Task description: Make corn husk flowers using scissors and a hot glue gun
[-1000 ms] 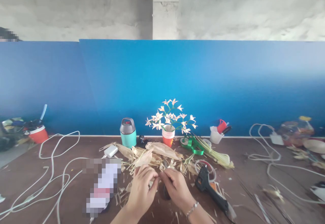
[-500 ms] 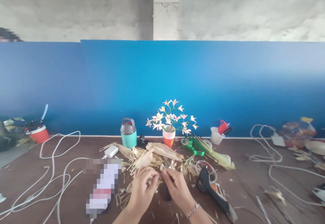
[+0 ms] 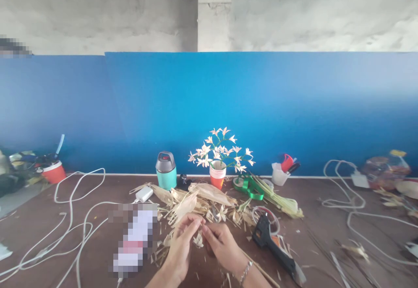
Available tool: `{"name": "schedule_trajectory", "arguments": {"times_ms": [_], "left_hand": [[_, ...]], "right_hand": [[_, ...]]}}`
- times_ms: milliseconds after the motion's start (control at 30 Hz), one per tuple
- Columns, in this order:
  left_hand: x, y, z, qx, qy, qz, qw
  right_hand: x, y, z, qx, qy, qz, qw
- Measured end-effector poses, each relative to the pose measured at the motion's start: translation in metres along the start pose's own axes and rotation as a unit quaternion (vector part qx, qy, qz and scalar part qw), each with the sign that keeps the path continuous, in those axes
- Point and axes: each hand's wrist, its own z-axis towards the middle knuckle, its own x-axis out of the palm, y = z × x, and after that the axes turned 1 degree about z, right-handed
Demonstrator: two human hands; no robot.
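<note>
Centrally, your left hand [image 3: 183, 242] and right hand [image 3: 224, 244] nearly meet fingertip-to-fingertip, grip contents and closure unclear, nearside of dried husks [image 3: 212, 193].

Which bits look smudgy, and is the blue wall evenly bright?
Head view, right edge: the clear plastic container with a yellow lid looks smeary; head view, centre: the pale star-shaped flowers look crisper; head view, background: the flat blue panel is vivid mid-picture, duller far left.
</note>
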Motion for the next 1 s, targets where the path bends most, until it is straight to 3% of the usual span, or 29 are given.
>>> {"name": "schedule_trajectory", "arguments": {"times_ms": [133, 300, 400, 567, 700, 1000], "left_hand": [[-0.003, -0.005, 0.004, -0.073, 0.047, -0.07, 0.994], [-0.011, -0.007, 0.012, -0.111, 0.037, -0.04, 0.992], [-0.011, -0.003, 0.014, -0.135, 0.057, -0.016, 0.989], [-0.009, 0.0, 0.012, -0.124, 0.083, 0.03, 0.988], [-0.009, -0.004, 0.011, -0.094, 0.121, 0.1, 0.983], [-0.006, -0.011, 0.008, -0.042, 0.128, 0.212, 0.968]], "right_hand": [[-0.001, 0.003, -0.001, 0.003, 0.001, -0.008, 1.0], [-0.007, 0.01, 0.0, -0.03, -0.139, -0.022, 0.99], [-0.008, 0.011, 0.0, -0.066, -0.143, -0.024, 0.987], [-0.008, 0.008, -0.001, -0.096, -0.134, -0.044, 0.985], [-0.009, 0.01, -0.001, -0.074, -0.139, -0.043, 0.987], [-0.003, 0.011, 0.0, -0.023, -0.139, 0.033, 0.989]]}}
